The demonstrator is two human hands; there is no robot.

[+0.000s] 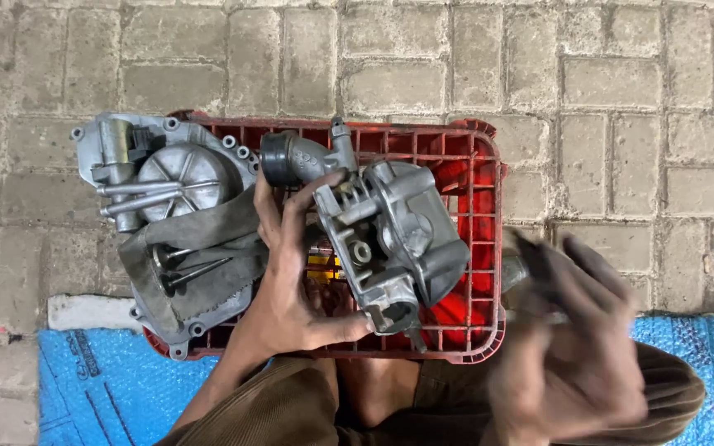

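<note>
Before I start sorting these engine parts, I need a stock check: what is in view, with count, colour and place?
Cylinder head: one, silver-grey, over the crate's middle, held by the left hand.
Intake pipe: one, black rubber mouth, at the head's upper left.
Engine cover: one, grey metal, on the crate's left edge.
Valves: two, steel, lying on a grey cloth.
Grey cloth: one, draped across the cover.
Plastic crate: one, red, upside down on the paving.
Brick paving: grey, all around.
Blue mat: one, under the person.
Left hand: grips the cylinder head.
Right hand: blurred, right of the crate.
</note>
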